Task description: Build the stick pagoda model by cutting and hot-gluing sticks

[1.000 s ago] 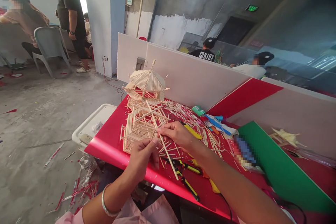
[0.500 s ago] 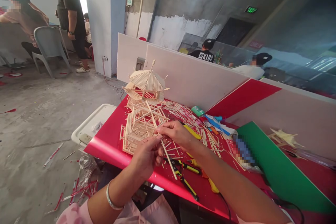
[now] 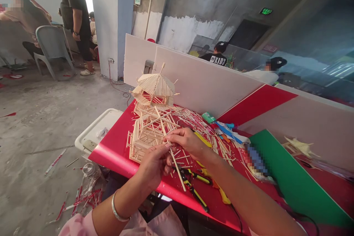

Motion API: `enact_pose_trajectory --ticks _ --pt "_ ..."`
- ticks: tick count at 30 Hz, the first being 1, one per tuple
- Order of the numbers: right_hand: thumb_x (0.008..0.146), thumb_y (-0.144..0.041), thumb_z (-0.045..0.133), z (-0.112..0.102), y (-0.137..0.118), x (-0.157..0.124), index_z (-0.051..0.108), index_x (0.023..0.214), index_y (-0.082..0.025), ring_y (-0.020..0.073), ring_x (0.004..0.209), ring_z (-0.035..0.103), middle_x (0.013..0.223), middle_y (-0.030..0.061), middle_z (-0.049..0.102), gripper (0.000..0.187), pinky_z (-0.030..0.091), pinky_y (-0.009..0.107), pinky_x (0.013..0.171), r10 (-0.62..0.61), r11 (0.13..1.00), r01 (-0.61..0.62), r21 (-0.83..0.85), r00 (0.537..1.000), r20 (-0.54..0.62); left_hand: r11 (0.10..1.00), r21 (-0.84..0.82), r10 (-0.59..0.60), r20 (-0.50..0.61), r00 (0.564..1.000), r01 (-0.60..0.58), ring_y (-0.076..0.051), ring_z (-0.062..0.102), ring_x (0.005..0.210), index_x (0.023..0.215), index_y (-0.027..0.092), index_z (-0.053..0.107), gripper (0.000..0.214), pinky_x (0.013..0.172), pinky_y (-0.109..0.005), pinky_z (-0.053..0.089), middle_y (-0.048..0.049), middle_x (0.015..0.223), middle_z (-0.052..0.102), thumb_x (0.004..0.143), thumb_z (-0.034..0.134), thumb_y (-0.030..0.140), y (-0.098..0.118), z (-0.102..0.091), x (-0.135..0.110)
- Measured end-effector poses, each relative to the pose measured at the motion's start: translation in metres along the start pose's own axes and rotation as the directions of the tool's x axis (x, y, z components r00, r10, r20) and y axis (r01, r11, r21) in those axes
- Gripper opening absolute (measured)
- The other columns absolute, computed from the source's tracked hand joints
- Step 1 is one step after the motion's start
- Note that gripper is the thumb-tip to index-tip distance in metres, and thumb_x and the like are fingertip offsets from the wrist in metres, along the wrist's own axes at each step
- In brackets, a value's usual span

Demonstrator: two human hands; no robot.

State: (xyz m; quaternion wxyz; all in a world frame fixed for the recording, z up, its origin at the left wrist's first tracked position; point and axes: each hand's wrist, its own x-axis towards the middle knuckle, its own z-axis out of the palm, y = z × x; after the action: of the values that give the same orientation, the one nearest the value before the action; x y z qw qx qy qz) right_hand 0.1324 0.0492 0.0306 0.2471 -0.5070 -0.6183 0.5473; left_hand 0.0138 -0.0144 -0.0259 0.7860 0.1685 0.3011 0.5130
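A long thin wooden stick (image 3: 178, 169) slants between my two hands, its lower end pointing toward me. My left hand (image 3: 158, 162) is closed in a pinch on it, thumb on top. Just above, my right hand (image 3: 186, 141) pinches the same stick from the right. Behind my fingers stands an open frame of wooden sticks (image 3: 142, 136), with crossed sticks over its top. Farther back is a roofed pavilion model (image 3: 156, 85) built of the same sticks. Whether the held stick touches the frame, I cannot tell.
On the red table (image 3: 118, 155), loose sticks (image 3: 190, 118) lie scattered. Black-and-yellow pliers (image 3: 197, 195) and a yellow-handled tool (image 3: 224, 196) rest near the front edge. A green board (image 3: 293, 177) leans at right, white partitions (image 3: 199, 77) behind. A white stool (image 3: 96, 125) stands left.
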Motion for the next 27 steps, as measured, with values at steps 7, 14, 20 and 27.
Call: enact_pose_trajectory --ticks 7,14,20,27 --pt "0.067 -0.037 0.07 0.0012 -0.0008 -0.0011 0.074 0.068 -0.016 0.0088 0.05 0.046 0.052 -0.0018 0.058 0.022 0.034 0.022 0.048 -0.005 1.0 0.005 0.015 1.0 0.003 1.0 0.001 0.008 -0.007 1.0 -0.008 -0.005 0.039 0.03 0.075 0.013 0.06 0.033 0.033 -0.016 0.024 0.0055 0.042 0.051 0.066 0.074 0.042 -0.0002 0.0002 -0.0002" --pt "0.067 -0.037 0.07 0.0019 -0.0001 -0.0013 0.072 0.066 -0.016 0.0085 0.049 0.046 0.052 -0.0024 0.057 0.021 0.035 0.022 0.049 -0.013 0.999 0.011 0.039 1.0 0.028 1.0 0.001 0.007 -0.015 1.0 -0.007 -0.005 0.038 0.029 0.072 0.014 0.057 0.034 0.033 -0.016 0.023 0.006 0.042 0.05 0.065 0.074 0.043 0.0011 0.0015 -0.0004" --pt "0.065 -0.037 0.07 0.0018 -0.0003 -0.0014 0.072 0.065 -0.015 0.0085 0.051 0.047 0.051 -0.0019 0.057 0.022 0.035 0.022 0.05 -0.013 1.0 0.013 0.017 1.0 0.013 1.0 -0.01 0.029 -0.003 1.0 -0.029 -0.005 0.04 0.029 0.067 0.015 0.054 0.036 0.032 -0.016 0.024 0.0056 0.041 0.051 0.063 0.076 0.044 -0.0003 0.0014 0.0013" --pt "0.065 -0.039 0.071 0.0012 0.0005 -0.0018 0.072 0.064 -0.016 0.009 0.051 0.047 0.054 -0.0014 0.058 0.024 0.036 0.023 0.051 -0.01 1.0 0.009 0.023 1.0 0.022 1.0 -0.012 0.027 0.002 1.0 -0.027 -0.005 0.04 0.029 0.066 0.015 0.054 0.038 0.032 -0.016 0.025 0.0053 0.041 0.051 0.062 0.077 0.045 -0.0008 0.0003 0.0018"
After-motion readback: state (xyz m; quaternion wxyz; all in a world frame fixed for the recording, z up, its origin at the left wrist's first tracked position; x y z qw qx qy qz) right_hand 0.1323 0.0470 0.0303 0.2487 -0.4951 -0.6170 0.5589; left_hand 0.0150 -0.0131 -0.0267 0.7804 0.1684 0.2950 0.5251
